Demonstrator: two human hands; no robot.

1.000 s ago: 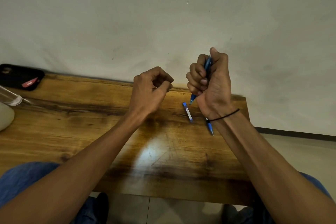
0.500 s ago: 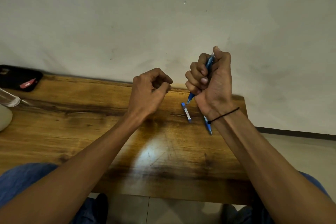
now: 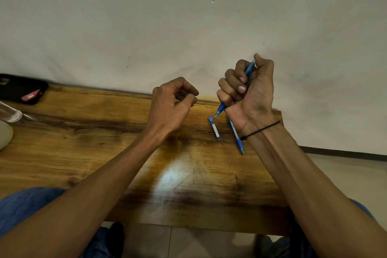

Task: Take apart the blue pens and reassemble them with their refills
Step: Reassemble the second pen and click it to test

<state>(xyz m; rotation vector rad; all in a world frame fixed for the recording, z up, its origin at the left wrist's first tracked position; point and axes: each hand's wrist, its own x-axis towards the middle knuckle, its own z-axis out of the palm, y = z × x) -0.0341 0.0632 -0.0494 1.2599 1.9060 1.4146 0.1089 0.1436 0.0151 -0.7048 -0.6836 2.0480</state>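
Note:
My right hand (image 3: 250,94) is raised above the wooden table (image 3: 104,148) in a fist around a blue pen (image 3: 221,109). The pen's tip points down and to the left, and its top end sticks out by my thumb. My left hand (image 3: 171,107) hovers to its left with the fingers curled and thumb against the forefinger; whether it pinches something small is hidden. On the table below lie a short blue pen barrel piece (image 3: 215,129) with a white label and a second blue pen (image 3: 238,142), partly hidden behind my right wrist.
A black phone case (image 3: 21,88) with a red card lies at the table's far left corner. A clear glass object (image 3: 10,114) and a white rounded object (image 3: 4,136) sit at the left edge. The wall is just behind the table; tiled floor lies to the right.
Both hands stay almost still. My right hand with the pen has shifted very slightly up; the pieces on the table have not moved.

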